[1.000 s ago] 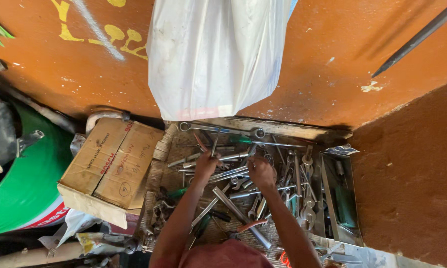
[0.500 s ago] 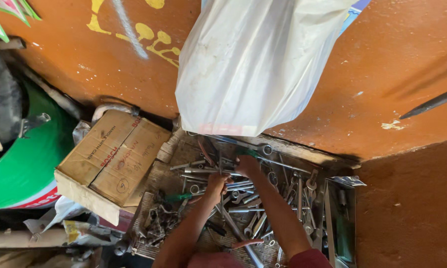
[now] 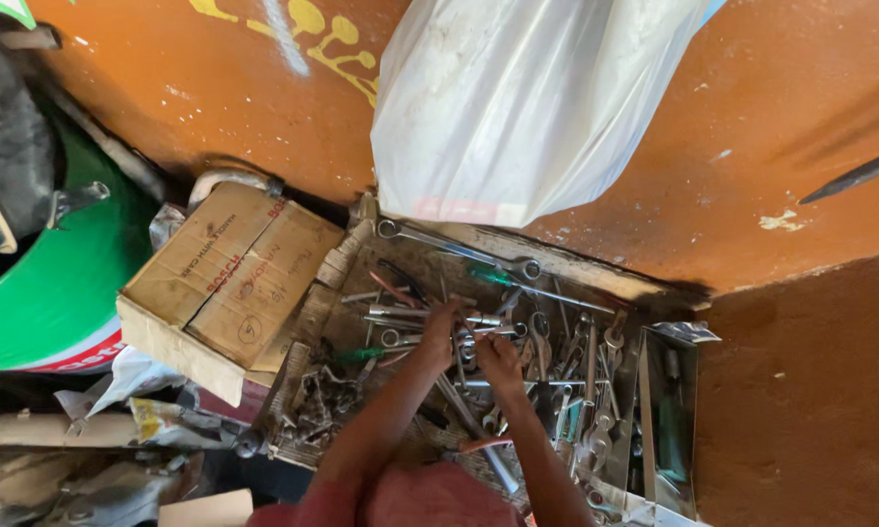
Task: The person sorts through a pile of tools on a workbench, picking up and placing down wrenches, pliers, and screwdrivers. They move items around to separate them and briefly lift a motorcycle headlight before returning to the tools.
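Observation:
Both my hands reach into an open wooden tool box [image 3: 596, 275] full of several metal spanners and wrenches. My left hand [image 3: 441, 328] rests among the spanners [image 3: 400, 314] near the box's middle, fingers curled over them. Just to its right, my right hand [image 3: 499, 359] presses on the pile with its fingers bent around a thin metal tool. Whether either hand truly grips a tool is hard to tell. A long ring spanner [image 3: 459, 250] lies along the box's far edge. A green-handled screwdriver [image 3: 359, 355] lies left of my left arm.
A closed cardboard box [image 3: 230, 283] sits left of the tool box. A white plastic bag [image 3: 527, 107] hangs on the orange wall above. A green round object [image 3: 39, 293] is at far left. A metal tray [image 3: 669, 420] stands at the right, paper scraps [image 3: 127, 390] lower left.
The view has shifted right and down. My hands have moved closer together over the middle of the spanner pile, the right one pulled back from the box's far edge.

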`<move>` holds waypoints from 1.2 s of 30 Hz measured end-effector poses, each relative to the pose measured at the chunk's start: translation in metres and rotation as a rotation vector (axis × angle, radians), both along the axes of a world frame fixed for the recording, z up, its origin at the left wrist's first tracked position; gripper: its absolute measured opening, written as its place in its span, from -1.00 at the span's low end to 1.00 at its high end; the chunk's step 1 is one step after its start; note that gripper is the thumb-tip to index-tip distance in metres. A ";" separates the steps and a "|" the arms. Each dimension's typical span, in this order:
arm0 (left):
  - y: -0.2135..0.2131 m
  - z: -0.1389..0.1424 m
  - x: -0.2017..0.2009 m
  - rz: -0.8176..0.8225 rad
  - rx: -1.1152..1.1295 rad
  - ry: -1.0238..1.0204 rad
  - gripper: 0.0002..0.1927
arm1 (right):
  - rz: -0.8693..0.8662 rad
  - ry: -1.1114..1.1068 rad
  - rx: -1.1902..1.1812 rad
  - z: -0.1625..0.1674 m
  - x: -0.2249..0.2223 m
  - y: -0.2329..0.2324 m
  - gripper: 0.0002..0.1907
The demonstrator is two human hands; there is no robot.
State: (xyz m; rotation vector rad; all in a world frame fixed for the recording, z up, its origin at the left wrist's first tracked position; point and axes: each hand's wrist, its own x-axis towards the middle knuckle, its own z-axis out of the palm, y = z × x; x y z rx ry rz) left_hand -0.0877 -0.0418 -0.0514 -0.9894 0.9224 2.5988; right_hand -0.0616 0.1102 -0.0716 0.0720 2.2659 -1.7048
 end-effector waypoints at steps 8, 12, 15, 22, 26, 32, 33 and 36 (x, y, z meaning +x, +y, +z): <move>0.002 0.010 0.037 -0.146 0.155 0.043 -0.85 | 0.197 -0.133 0.422 0.045 0.105 -0.004 -0.70; -0.002 0.009 0.068 -0.126 0.142 0.027 -0.76 | 0.296 -0.086 0.692 0.046 0.123 0.009 -0.63; 0.003 0.005 0.092 -0.088 0.024 -0.090 -0.54 | 0.319 0.041 0.772 0.031 0.136 0.020 -0.58; 0.030 0.004 0.130 -0.047 0.080 -0.190 -0.62 | 0.269 0.027 0.232 -0.007 0.163 0.014 -0.52; 0.032 -0.002 0.144 0.011 0.167 -0.117 -0.62 | 0.211 0.108 0.359 -0.010 0.183 0.008 -0.77; 0.028 -0.008 0.164 -0.133 0.116 0.025 -0.43 | 0.235 -0.340 -0.168 -0.001 0.210 0.026 -0.76; 0.028 -0.006 0.165 -0.143 0.116 0.008 -0.39 | 0.257 -0.361 -0.311 0.000 0.213 0.029 -0.74; 0.030 0.004 0.168 -0.134 0.155 0.046 -0.37 | 0.099 -0.491 -0.379 0.002 0.227 0.036 -0.69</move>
